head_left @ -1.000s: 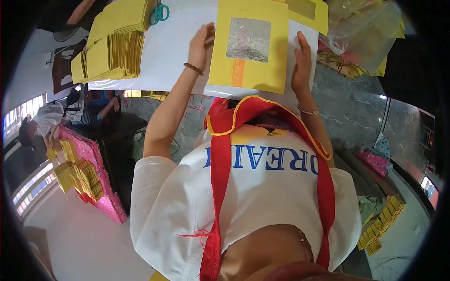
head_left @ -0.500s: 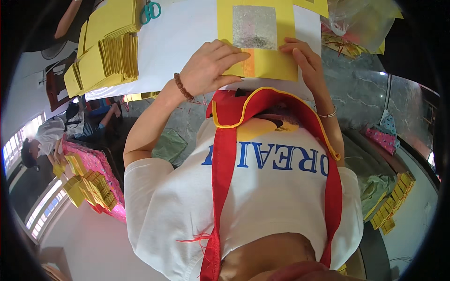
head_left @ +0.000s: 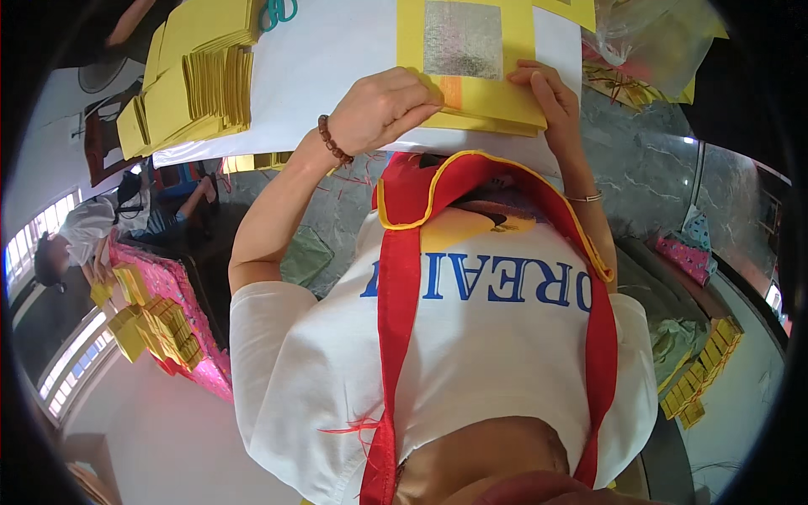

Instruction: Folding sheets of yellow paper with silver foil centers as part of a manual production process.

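A pile of yellow paper sheets lies at the white table's near edge in front of me. The top sheet bears a silver foil square and a short orange strip. My left hand, with a brown bead bracelet on its wrist, is closed with thumb and fingers together at the near left part of the top sheet; the fingertips are partly hidden. At the pile's right edge, my right hand rests with its fingers loosely bent and apart, the fingertips touching the paper.
Tall stacks of yellow paper stand on the table's left, beside teal-handled scissors. A clear plastic bag lies at the far right. Another person sits at the left near yellow bundles on a pink cloth.
My left hand has gone from spread fingers over the orange strip to a closed pinch. My right-hand fingers have drawn closer together. Stacked edges now show at the pile's near side.
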